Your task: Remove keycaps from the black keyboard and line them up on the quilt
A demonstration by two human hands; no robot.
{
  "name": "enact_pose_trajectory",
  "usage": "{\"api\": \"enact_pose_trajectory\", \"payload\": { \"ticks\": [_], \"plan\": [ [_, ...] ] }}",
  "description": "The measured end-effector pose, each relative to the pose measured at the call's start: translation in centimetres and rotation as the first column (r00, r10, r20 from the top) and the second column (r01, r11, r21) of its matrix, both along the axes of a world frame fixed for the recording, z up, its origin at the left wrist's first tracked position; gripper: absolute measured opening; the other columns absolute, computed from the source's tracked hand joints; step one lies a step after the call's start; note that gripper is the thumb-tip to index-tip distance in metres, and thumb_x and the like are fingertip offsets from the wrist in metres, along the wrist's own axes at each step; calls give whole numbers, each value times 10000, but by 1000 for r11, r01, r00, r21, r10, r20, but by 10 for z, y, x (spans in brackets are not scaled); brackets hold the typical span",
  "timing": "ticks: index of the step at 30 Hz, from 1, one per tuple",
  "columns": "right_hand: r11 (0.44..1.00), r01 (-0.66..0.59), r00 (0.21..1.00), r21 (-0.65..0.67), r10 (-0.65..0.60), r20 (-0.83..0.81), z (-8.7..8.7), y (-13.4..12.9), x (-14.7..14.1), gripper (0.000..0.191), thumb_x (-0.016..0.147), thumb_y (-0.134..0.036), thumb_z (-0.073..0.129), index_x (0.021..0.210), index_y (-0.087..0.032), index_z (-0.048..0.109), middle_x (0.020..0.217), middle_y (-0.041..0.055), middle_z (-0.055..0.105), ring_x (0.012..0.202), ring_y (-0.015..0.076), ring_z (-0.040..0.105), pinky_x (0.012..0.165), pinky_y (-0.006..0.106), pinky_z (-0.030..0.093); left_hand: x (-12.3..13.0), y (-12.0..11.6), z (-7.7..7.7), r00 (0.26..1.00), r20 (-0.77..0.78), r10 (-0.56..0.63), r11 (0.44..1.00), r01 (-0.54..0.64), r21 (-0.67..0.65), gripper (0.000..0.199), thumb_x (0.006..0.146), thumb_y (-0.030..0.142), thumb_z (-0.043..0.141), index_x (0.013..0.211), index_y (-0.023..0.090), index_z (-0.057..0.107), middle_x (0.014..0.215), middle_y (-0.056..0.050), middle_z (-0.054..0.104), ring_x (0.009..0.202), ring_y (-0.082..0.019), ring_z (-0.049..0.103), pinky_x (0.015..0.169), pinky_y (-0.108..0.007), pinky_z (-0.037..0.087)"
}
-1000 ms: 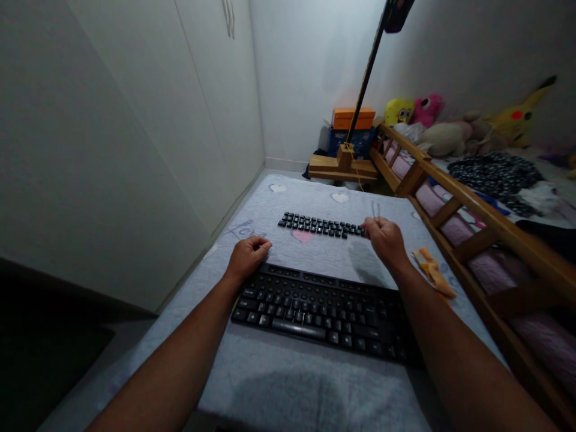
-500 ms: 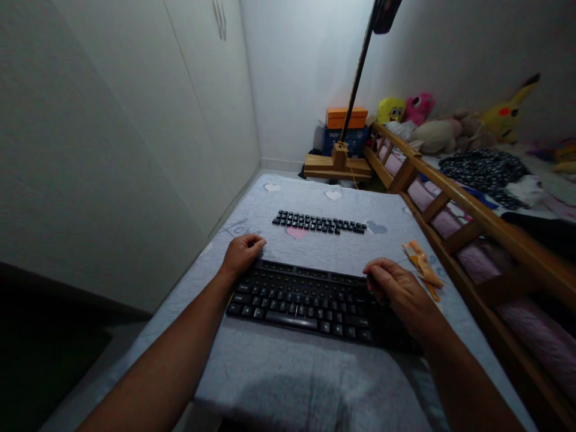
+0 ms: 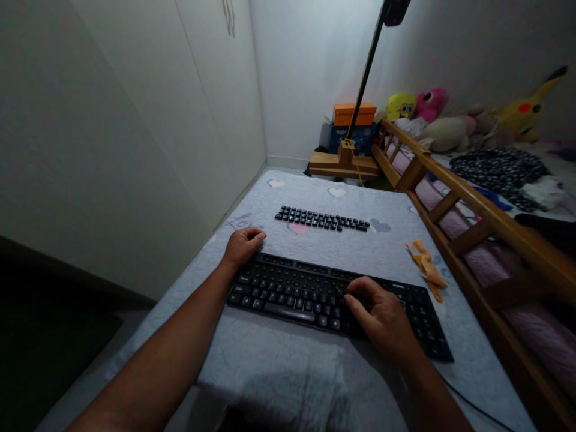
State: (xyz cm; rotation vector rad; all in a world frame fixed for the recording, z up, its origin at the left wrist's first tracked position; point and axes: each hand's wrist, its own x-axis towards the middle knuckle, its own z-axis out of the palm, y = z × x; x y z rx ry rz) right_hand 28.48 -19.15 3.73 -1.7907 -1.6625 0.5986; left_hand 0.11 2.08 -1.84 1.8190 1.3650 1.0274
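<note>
In the head view, a black keyboard [image 3: 288, 311] lies on the cloth-covered counter [image 3: 288, 360], its upper left corner just beside the left hand [image 3: 243, 247], whose fingers are curled with thumb and forefinger together. The right hand [image 3: 382, 312] is over the right-middle part of the keyboard, hiding some of its keys; its thumb and forefinger tips are close to each other above the keys, and whether they pinch anything I cannot tell. Beyond the keyboard, well apart from it, loose black keycaps [image 3: 315, 219] sit in rows on the cloth, partly over a pink printed heart. To the right of the keyboard lies a crumpled orange cloth [image 3: 427, 264], near the wooden bed rail [image 3: 477, 207] that runs along that side. A black cable [image 3: 472, 405] emerges beside the right forearm, which covers part of it. Past the far edge stands a wooden base [image 3: 344, 162] with a dark pole [image 3: 366, 75], in front of an orange box [image 3: 354, 114] on a blue one. Plush toys [image 3: 432, 105] and clothing [image 3: 499, 174] lie beyond the rail, and white cabinet doors [image 3: 180, 120] border the left.
</note>
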Motion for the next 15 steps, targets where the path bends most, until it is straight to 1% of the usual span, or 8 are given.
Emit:
{"api": "enact_pose_trajectory", "payload": {
  "ticks": [4, 8, 15],
  "plan": [
    [998, -39, 999, 44, 37, 31, -3, 0, -2, 118, 874, -294, 528, 887, -198, 596, 763, 6, 663, 679, 162, 620, 640, 258, 434, 0, 0, 0, 1000, 2, 10, 1000, -10, 1, 297, 747, 427, 607, 725, 145, 699, 692, -22, 678, 661, -162, 604, 649, -261, 453],
    [990, -87, 994, 109, 78, 81, -4, 0, -7, 78, 870, -232, 516, 835, -193, 573, 700, -11, 605, 618, 138, 582, 605, 241, 410, 0, 1, -1, 1000, -3, 8, 1000, -8, 2, 287, 749, 418, 604, 733, 149, 702, 699, -19, 683, 659, -159, 603, 640, -258, 453],
    [974, -115, 989, 195, 94, 114, -4, 0, -11, 82, 837, -159, 498, 775, -194, 540, 663, -23, 547, 588, 122, 540, 581, 226, 388, -1, 2, -3, 1000, -14, 28, 1000, -28, 3, 276, 752, 412, 610, 742, 153, 704, 693, -14, 686, 657, -157, 606, 643, -258, 462]
  ]
}}
